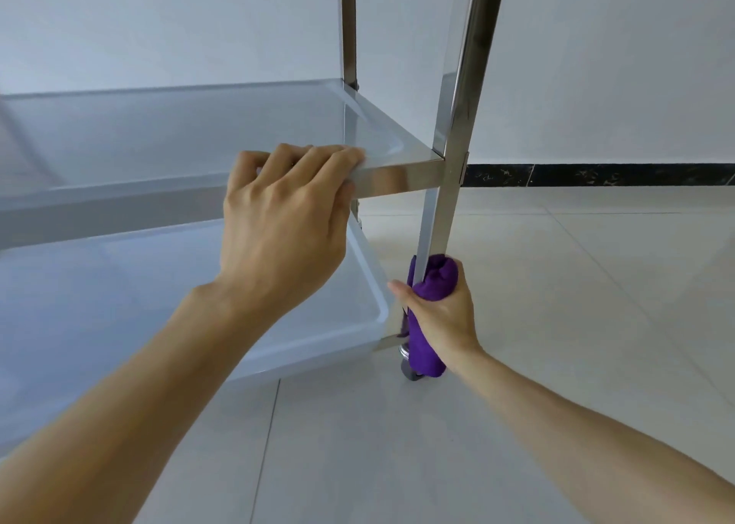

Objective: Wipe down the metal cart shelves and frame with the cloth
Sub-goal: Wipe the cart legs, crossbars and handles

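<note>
Low on the cart leg: right hand grips cloth wrapped round it. Left hand clasps middle shelf rim.

Two bare forearms reach in from the bottom edge, at seven and five o'clock. The left hand and right hand wear nothing: no sleeves, gloves, rings or watch. Short, unpainted fingernails.

1. No text, label, brand, number or sign can be read anywhere in the head view.
</note>
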Available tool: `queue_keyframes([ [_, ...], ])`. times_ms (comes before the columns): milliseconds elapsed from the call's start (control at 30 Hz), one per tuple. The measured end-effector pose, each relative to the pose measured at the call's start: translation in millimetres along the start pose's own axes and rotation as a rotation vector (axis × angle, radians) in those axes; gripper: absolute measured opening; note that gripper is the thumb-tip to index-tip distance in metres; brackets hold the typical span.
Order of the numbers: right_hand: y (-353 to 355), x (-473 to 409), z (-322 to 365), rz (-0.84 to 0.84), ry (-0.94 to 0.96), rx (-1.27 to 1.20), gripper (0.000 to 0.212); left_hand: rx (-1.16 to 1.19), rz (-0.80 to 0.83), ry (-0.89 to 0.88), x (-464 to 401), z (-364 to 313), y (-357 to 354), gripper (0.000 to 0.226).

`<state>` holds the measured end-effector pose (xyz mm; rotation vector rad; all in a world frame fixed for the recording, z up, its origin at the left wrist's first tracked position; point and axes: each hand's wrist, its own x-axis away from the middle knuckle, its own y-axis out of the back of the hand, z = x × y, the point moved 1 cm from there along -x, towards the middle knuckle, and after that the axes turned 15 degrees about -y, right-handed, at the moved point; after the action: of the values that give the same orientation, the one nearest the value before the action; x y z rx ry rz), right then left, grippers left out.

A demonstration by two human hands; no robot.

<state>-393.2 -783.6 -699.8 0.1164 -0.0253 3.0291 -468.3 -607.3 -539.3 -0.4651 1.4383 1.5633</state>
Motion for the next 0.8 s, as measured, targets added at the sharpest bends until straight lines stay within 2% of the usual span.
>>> queue_keyframes([
  [167, -6.4, -14.4, 84.8, -0.098, 0.249, 0.013, 0.049, -0.004, -0.011, -0.006, -1.3, 0.4, -4.5, 0.031],
  [267, -8.5, -13.6, 85.1, -0.109, 0.314, 0.018, 0.052, 0.002, -0.008, -0.006, -1.2, 1.0, -5.8, 0.032],
  [367, -4.6, -9.4, 30.8, -0.078, 0.177, 0.066, 0.055, -0.001, 0.007, -0.007, -2.0, 1.9, -6.5, 0.034],
  [433, 3.8, -2.9, -8.3, -0.004, 0.011, 0.149, 0.054, -0.002, 0.025, -0.008, -2.0, 2.5, -6.2, 0.035],
  [500, 12.0, -0.5, -32.5, 0.07, -0.073, 0.176, 0.052, 0.003, 0.046, -0.017, -2.4, 2.5, -5.0, 0.035],
  [600, 18.5, 1.6, -33.4, 0.06, -0.052, 0.312, 0.055, 0.051, 0.094, -0.043, -1.7, 5.6, -0.4, 0.038],
  [700, 27.2, 16.1, -27.0, 0.046, -0.001, 0.435, 0.053, 0.191, 0.134, -0.175, 3.9, 13.6, 10.1, 0.051],
  [800, 35.9, 44.5, -26.6, 0.076, -0.03, 0.5, 0.05, 0.339, 0.094, -0.272, 16.7, 24.1, 26.2, 0.052],
])
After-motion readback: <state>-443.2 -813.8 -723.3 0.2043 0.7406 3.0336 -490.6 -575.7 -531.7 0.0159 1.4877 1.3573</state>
